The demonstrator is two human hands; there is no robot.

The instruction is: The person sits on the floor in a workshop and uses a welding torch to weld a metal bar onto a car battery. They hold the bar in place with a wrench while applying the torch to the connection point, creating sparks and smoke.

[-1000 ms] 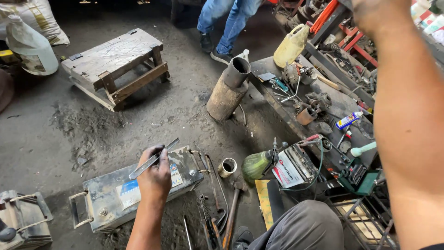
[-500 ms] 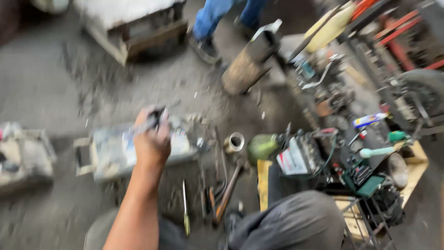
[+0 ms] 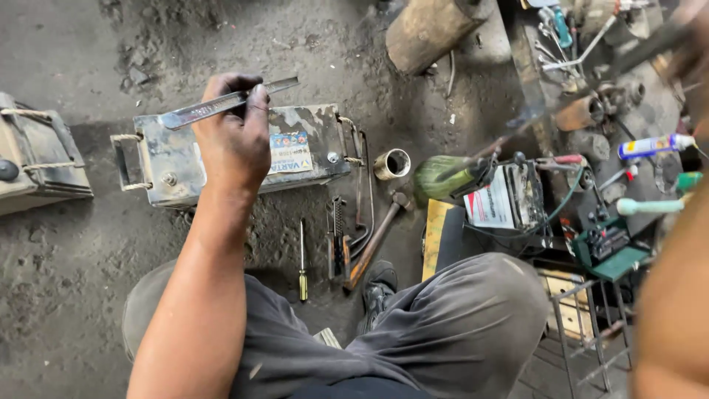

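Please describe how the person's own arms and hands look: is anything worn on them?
The left hand is bare, without glove, ring or watch, and smeared with dark grime on the fingers. The left forearm has no sleeve. The right arm is a blurred bare strip at the frame edge; its hand is too blurred to describe.

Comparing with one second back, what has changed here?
The view tipped down, so the stool and the bystander's legs left the picture. The left hand holds the flat metal tool above the battery as before. The screwdriver and hammer lie unmoved.
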